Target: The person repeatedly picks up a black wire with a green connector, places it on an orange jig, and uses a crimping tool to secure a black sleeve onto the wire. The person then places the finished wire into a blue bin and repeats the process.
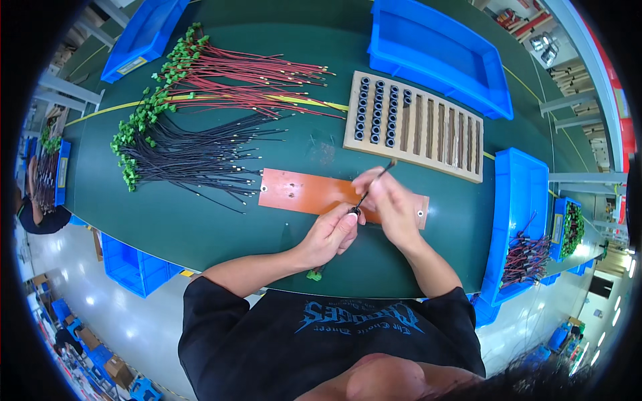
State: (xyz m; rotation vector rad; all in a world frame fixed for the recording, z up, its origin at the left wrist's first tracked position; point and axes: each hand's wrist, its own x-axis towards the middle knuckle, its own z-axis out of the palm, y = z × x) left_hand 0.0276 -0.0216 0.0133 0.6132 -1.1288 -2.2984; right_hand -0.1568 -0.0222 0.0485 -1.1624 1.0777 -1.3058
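Over an orange-brown strip (297,192) on the green table, my two hands work close together. My left hand (329,237) is closed around a small black round part (354,211), pinched between thumb and forefinger. From that part a thin black wire (376,184) slants up to the right, and the fingers of my right hand (391,204) pinch it; this hand is slightly blurred. A green connector (314,275) pokes out below my left hand; whether it belongs to the same wire is hidden.
Red wires (267,73) and black wires (200,150) with green connectors lie to the left. A wooden rack (418,150) holds rows of black round parts. Blue bins (441,50) stand at the back and right, one with wire assemblies (525,260). Another person (41,215) sits far left.
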